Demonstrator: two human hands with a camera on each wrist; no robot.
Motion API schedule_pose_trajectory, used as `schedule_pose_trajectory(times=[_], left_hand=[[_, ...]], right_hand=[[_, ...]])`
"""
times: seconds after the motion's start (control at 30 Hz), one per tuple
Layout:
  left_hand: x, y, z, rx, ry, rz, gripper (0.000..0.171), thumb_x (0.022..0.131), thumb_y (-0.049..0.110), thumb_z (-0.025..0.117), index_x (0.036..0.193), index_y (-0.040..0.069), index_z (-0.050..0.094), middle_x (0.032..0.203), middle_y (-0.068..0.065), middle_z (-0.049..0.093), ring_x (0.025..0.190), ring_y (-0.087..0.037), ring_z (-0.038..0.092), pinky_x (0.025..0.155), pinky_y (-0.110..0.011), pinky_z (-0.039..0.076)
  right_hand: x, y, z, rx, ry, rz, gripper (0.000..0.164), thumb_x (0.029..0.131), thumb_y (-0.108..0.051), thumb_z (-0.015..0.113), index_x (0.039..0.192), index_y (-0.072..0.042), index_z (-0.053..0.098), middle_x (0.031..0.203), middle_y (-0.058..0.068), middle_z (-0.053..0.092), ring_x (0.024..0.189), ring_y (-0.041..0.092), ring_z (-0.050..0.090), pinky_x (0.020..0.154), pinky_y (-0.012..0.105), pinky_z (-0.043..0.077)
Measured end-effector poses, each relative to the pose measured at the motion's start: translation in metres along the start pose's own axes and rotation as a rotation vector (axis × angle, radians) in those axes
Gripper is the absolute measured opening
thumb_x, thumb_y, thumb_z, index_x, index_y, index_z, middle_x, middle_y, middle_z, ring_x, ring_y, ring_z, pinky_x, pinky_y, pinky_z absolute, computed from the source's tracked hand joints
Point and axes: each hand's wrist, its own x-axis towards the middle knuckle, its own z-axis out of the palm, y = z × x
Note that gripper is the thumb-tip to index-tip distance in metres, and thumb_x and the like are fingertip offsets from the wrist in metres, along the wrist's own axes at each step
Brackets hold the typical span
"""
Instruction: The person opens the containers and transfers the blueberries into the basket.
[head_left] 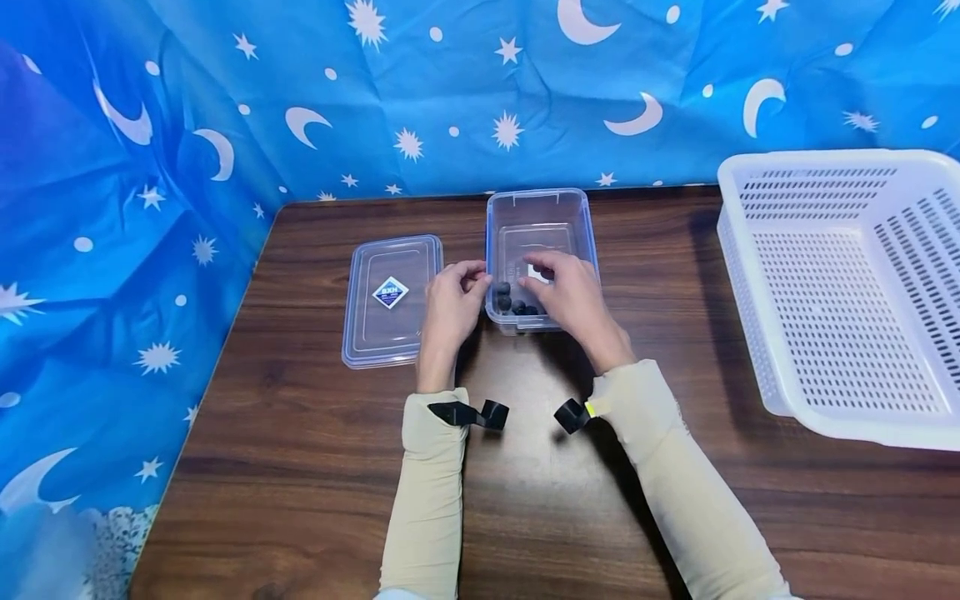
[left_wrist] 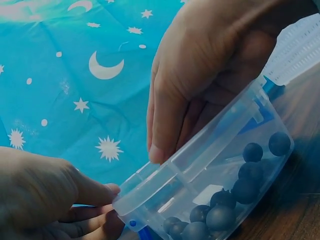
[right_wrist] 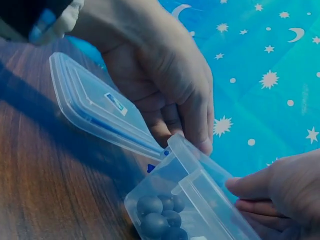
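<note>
A clear plastic food container [head_left: 540, 193] with a blue-tinted rim stands on the table. Several dark, round blueberries [left_wrist: 221, 218] lie in its near end, mostly toward the left corner. My left hand [head_left: 452, 304] is at the container's left side, thumb and fingers pinching the rim. Over the container's right half reaches my right hand [head_left: 573, 292], thumb and forefinger apart, with nothing showing between them. Its fingertips hang inside the rim, above the berries. The clear lid [head_left: 375, 333], with a blue-and-white diamond label, lies flat to the left, partly behind my left hand.
A large white slotted basket [head_left: 765, 358] stands on the right of the brown wooden table [head_left: 315, 475]. A blue cloth [head_left: 450, 92] with moons and stars hangs along the back and left edges.
</note>
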Motion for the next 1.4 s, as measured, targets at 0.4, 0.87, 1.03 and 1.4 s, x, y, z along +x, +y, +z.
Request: schedule_pose_trajectory(times=[0.4,0.87,1.03,1.4], left_hand=[[0.0,0.005,-0.001,-0.001,-0.058,-0.05,0.03,0.089,0.016,0.067,0.116,0.002,0.066,0.102,-0.009,0.068,0.09,-0.018,0.067,0.08,-0.03,0.053],[0.0,0.005,-0.001,0.009,-0.064,-0.044,0.029,0.09,0.017,0.067,0.115,0.003,0.067,0.103,-0.008,0.067,0.091,-0.017,0.068,0.082,-0.029,0.052],[0.001,0.004,-0.001,-0.008,-0.063,-0.029,0.029,0.089,0.016,0.068,0.115,0.001,0.067,0.102,-0.009,0.067,0.091,-0.018,0.069,0.082,-0.03,0.052],[0.002,0.001,-0.005,-0.026,-0.053,-0.019,0.029,0.089,0.014,0.067,0.114,0.0,0.067,0.102,-0.01,0.067,0.089,-0.019,0.069,0.083,-0.03,0.052]], right_hand=[[0.016,-0.003,0.003,-0.117,-0.197,0.044,0.034,0.091,-0.016,0.065,0.123,-0.004,0.064,0.118,0.014,0.067,0.108,0.028,0.062,0.093,0.042,0.049],[0.034,-0.008,0.017,-0.247,-0.33,0.03,0.021,0.09,-0.016,0.065,0.108,-0.007,0.072,0.106,0.01,0.071,0.1,0.027,0.062,0.089,0.041,0.049],[0.036,-0.007,0.021,-0.262,-0.322,0.005,0.018,0.09,-0.015,0.065,0.105,-0.008,0.073,0.102,0.008,0.073,0.096,0.027,0.063,0.086,0.041,0.049],[0.043,-0.016,0.03,-0.327,-0.313,-0.033,0.016,0.089,-0.011,0.063,0.098,-0.009,0.075,0.094,0.007,0.073,0.089,0.027,0.065,0.082,0.043,0.051]])
